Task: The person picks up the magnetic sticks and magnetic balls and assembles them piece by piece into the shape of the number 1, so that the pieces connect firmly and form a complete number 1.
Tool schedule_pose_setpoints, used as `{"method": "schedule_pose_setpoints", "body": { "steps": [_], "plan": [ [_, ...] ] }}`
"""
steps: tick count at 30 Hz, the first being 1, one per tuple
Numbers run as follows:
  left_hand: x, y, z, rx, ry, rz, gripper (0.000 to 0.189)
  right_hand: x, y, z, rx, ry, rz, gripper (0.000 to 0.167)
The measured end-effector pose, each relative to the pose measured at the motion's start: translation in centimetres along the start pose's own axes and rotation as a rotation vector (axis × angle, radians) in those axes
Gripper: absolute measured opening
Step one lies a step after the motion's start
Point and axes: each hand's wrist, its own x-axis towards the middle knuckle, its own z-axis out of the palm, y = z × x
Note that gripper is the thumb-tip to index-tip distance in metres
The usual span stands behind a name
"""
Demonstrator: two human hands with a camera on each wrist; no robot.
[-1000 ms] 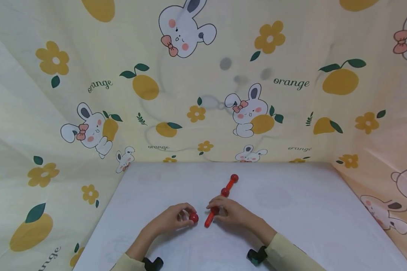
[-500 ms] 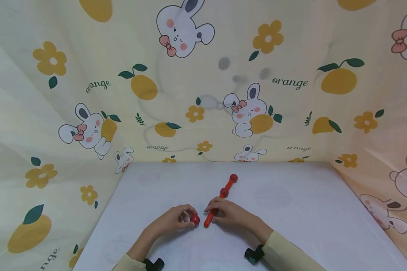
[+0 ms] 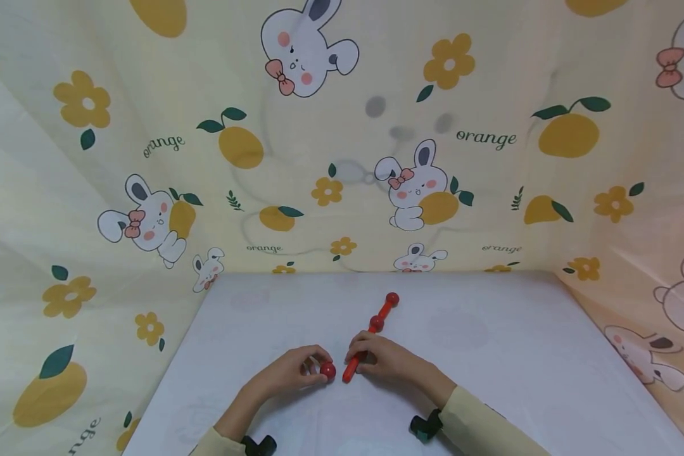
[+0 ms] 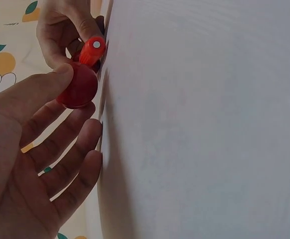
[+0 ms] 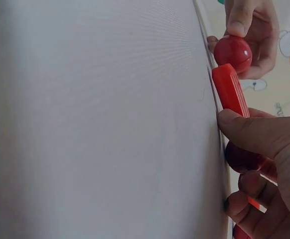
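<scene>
In the head view my left hand (image 3: pixel 291 369) pinches a glossy red ball (image 3: pixel 327 370) between thumb and fingertips, the other fingers loosely bent in the left wrist view. To its right lies a chain of red rods and balls, slanting away over the white table. My right hand (image 3: pixel 389 359) grips the chain's near rod (image 3: pixel 349 370) between thumb and fingers. A small gap parts the rod's free end from the held ball. That end bears a pale round dot (image 4: pixel 96 45). A darker ball (image 5: pixel 243 158) sits under my right fingers. Beyond my hand are a middle ball (image 3: pixel 377 323) and a far ball (image 3: pixel 392 298).
The white tabletop (image 3: pixel 490 367) stretches around both hands. A cream curtain (image 3: pixel 342 126) printed with rabbits, oranges and flowers rises along the back and both sides. Dark devices sit at both wrists, such as the right wrist camera (image 3: pixel 425 425).
My left hand has carried the ball slightly right and nearer, closer to the rod's end. My right fingers have shifted a little toward the near rod. The head view has drifted slightly.
</scene>
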Motion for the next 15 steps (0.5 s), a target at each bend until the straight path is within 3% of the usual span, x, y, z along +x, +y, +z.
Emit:
{"method": "schedule_pose_setpoints", "body": {
  "steps": [9,15],
  "plan": [
    [0.04,0.12,0.36,-0.011,-0.014,-0.012,0.032,0.06,0.57,0.12,0.055,0.014,-0.023,0.027],
    [0.0,0.4,0.52,-0.024,-0.028,0.016,0.032,0.08,0.61,0.1,0.052,0.016,-0.006,0.025]
  ]
}}
